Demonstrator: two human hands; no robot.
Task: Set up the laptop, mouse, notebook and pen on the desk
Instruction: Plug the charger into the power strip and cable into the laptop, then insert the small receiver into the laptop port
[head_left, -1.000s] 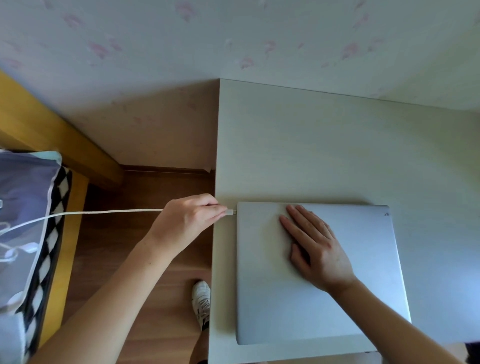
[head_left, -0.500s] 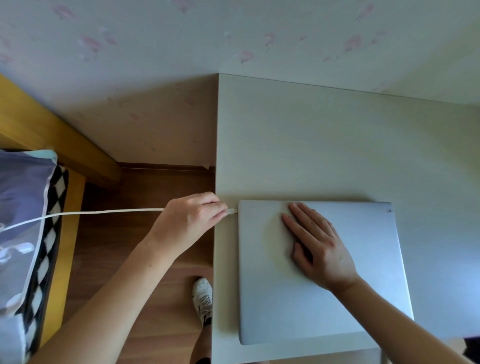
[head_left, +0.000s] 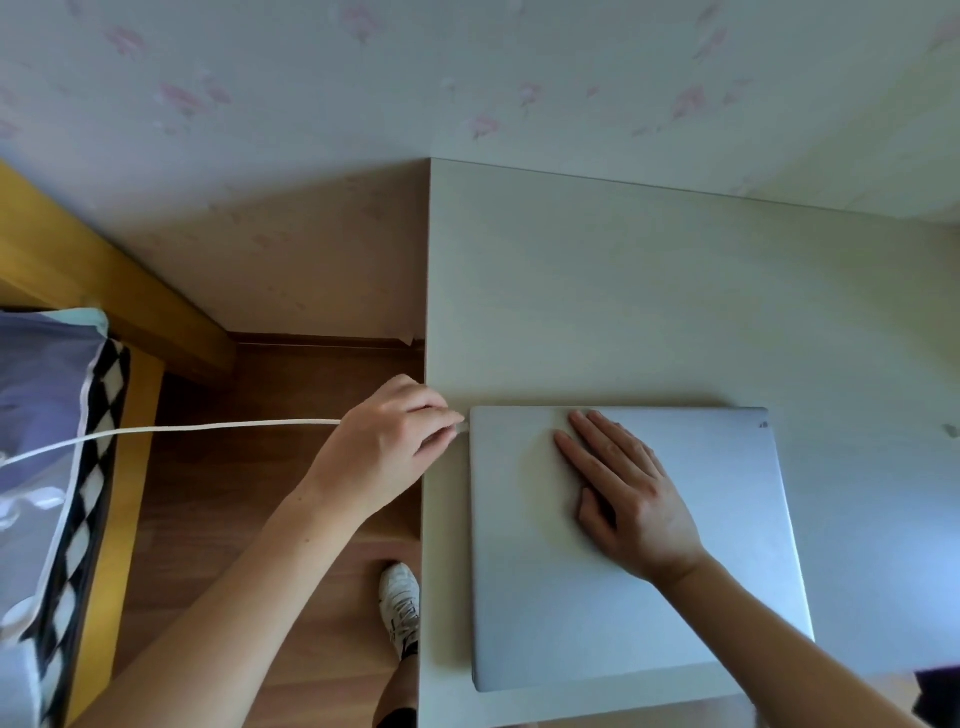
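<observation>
So the closed laptop (head_left: 623, 545) lies lower right on the desk (head_left: 623, 291), flat right hand (head_left: 628, 493) steadying; left hand (head_left: 389, 447) pinches the cable (head_left: 208, 428) plug at its edge (mouse, notebook, pen unseen).

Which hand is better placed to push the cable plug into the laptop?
Left. The left hand already pinches the white cable plug at the laptop edge; the right hand lies flat on the lid.

Bare forearms (head_left: 218, 613) — one white laced sneaker (head_left: 399, 605).
</observation>
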